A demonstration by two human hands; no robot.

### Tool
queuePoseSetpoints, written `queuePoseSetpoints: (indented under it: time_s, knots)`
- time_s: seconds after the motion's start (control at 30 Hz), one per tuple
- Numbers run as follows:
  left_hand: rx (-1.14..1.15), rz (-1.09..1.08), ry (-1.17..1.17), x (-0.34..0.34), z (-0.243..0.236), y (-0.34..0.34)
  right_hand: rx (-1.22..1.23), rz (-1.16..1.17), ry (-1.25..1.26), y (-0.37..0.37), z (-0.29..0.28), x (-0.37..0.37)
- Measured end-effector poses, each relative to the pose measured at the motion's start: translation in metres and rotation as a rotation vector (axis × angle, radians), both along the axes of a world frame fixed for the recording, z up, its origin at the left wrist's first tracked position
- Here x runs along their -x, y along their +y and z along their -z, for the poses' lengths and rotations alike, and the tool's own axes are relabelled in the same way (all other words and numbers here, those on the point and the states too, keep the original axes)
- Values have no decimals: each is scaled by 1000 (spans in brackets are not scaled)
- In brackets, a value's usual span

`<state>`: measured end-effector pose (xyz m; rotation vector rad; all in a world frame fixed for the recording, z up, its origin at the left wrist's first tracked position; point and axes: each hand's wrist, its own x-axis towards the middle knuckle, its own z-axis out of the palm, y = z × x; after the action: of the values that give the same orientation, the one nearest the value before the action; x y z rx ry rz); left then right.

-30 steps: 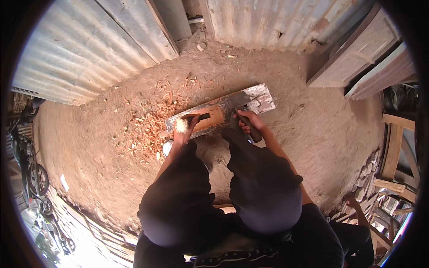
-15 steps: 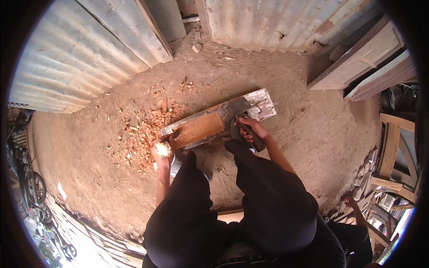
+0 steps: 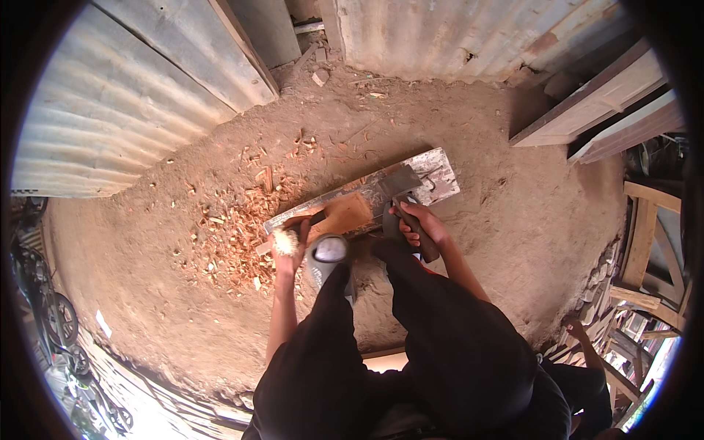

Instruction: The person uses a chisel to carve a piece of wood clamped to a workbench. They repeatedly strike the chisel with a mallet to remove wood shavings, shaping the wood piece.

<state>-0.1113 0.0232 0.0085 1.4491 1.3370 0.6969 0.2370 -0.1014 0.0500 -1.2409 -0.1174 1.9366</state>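
Note:
A reddish-orange piece of wood (image 3: 348, 210) lies on a longer, whitish weathered board (image 3: 440, 174) on the ground before me. My right hand (image 3: 416, 222) is closed round the dark handle (image 3: 428, 246) of a tool with a broad, flat metal head (image 3: 401, 182). That head is over the board's right part. At the left end of the wood, my left hand (image 3: 288, 258) grips a tool with a pale, frayed round end (image 3: 284, 242). A dark, narrow part (image 3: 317, 218) sticks out over the wood; it looks like a chisel, though fingers hide much of it.
Wood chips (image 3: 249, 213) are strewn left of the board. My grey shoe (image 3: 330, 251) stands close to its near edge. Corrugated metal sheets (image 3: 147, 103) close off the far side, wooden panels (image 3: 594, 103) lean far right. A motorbike (image 3: 62, 323) stands left; another person's hand (image 3: 574, 328) shows lower right.
My left hand has shifted right along the wood with its tool, whose dark part now shows. My left shoe shows more beside the board. The right hand still grips its tool.

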Motion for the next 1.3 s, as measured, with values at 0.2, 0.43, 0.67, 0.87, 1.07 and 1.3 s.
queuePoseSetpoints:
  time_s: [0.2, 0.43, 0.67, 0.87, 1.07, 1.3]
  knots:
    - [-123, -34, 137, 18, -51, 3, -46, -33, -60, -2, 9, -5]
    - [-62, 38, -214, -35, -51, 4, 19, -3, -48, 0, 6, 2]
    - [13, 200, 22, -72, -48, 0, 32, -11, -27, 1, 7, 0]
    - [-19, 235, -5, -56, -42, -3, -5, -21, -48, 0, 7, 0]
    - [16, 361, -242, -72, -59, 7, 9, -106, -190, 2, 1, -5]
    - [-9, 576, -167, -79, -3, 11, 38, -156, -140, 21, -1, -11]
